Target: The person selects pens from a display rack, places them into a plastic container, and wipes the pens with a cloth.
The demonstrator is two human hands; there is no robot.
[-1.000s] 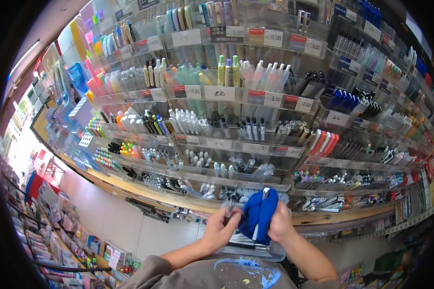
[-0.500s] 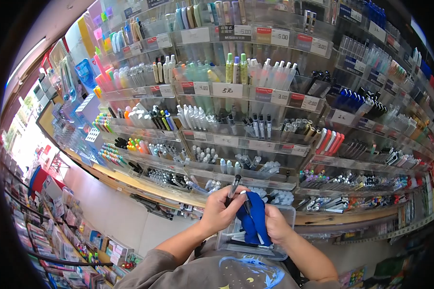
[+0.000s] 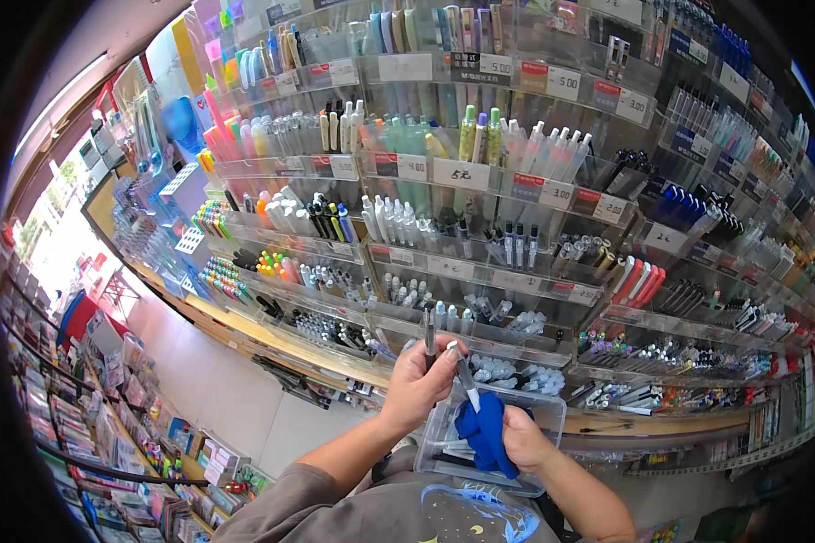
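My left hand is closed around a dark pen that points upward. Between its thumb and fingers it also pinches a second pen, grey with a white lower part, slanting down to the right. The lower end of that pen meets a bunched blue cloth, which my right hand grips. Under both hands is a clear plastic bin with several white and dark pens inside, partly covered by the cloth and my hands.
Tiered clear display racks full of pens, with price labels, rise in front of me above a wooden ledge. Low shelves of stationery stand at the left, beside the pale floor.
The blue cloth has moved down the slanted pen and is bunched lower, leaving more of the pen bare. My right hand has shifted down with it. The view has tilted slightly.
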